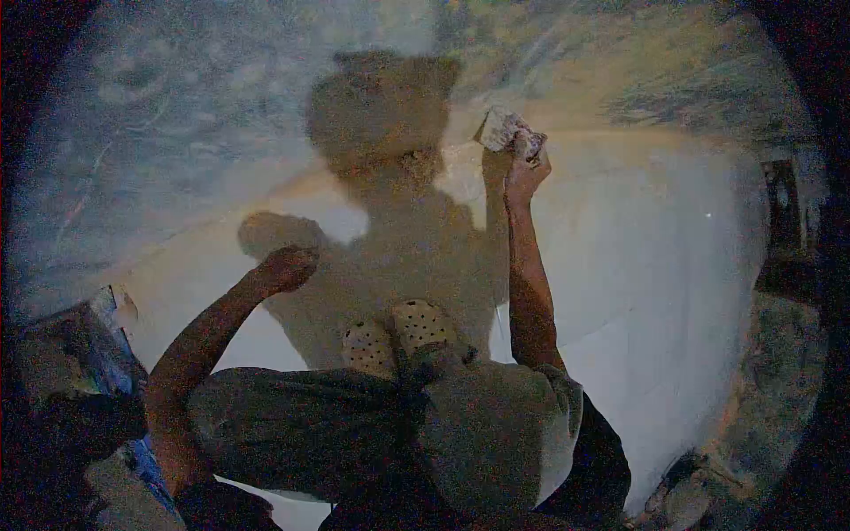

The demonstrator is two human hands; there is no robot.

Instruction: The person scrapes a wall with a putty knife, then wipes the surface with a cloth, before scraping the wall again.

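Note:
My right hand (529, 177) is raised in front of me with its fingers closed round a crumpled, stained whitish cloth (501, 129). The cloth overlaps the edge where the bluish and yellowish painted area (567, 88) meets the pale surface (637, 230). Lower down on the left, my left hand (285, 268) is closed, its fingers curled inward over the pale surface; whatever it holds, if anything, is hidden. A dark shadow of my head, body and arms covers the middle of the surface.
My bent knees and two light shoes with holes (423, 324) fill the lower middle. Blue and dark items (133, 380) lie along the left edge. Dark clutter (695, 491) sits at the lower right, and a dark upright object (781, 199) at the far right.

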